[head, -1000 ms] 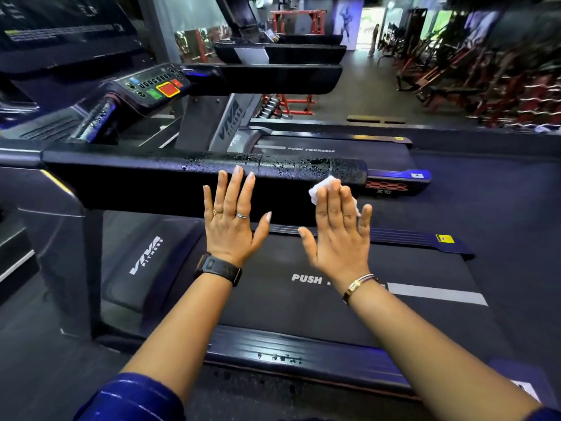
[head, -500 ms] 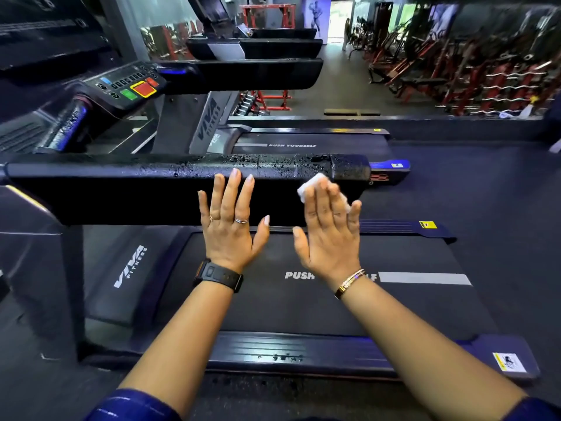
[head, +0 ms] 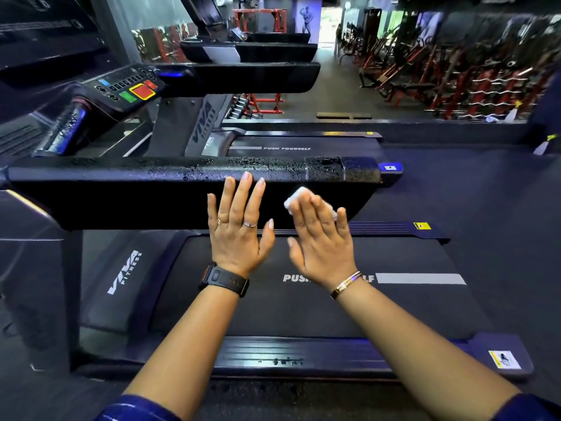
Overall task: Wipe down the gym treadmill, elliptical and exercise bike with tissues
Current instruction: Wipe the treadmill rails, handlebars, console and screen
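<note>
A black treadmill side rail (head: 127, 196) runs across the middle of the head view, its top speckled with droplets. My left hand (head: 238, 226) lies flat against the rail's side face, fingers straight and pointing up. Just to its right, my right hand (head: 321, 235) presses a white tissue (head: 296, 197) flat against the same face with straight fingers. Only the tissue's edges show past the fingers. Below the hands lies the treadmill belt (head: 303, 305) marked "PUSH YOURSELF".
The treadmill console (head: 127, 86) with red and green buttons sits upper left. More treadmills (head: 249, 74) line up behind. Red weight racks (head: 473, 77) stand at the far right across the dark floor. A spray bottle (head: 543, 144) shows at the right edge.
My right hand has slid the tissue slightly left and down along the rail's side face. The left hand stays flat on the rail. The camera has shifted a little.
</note>
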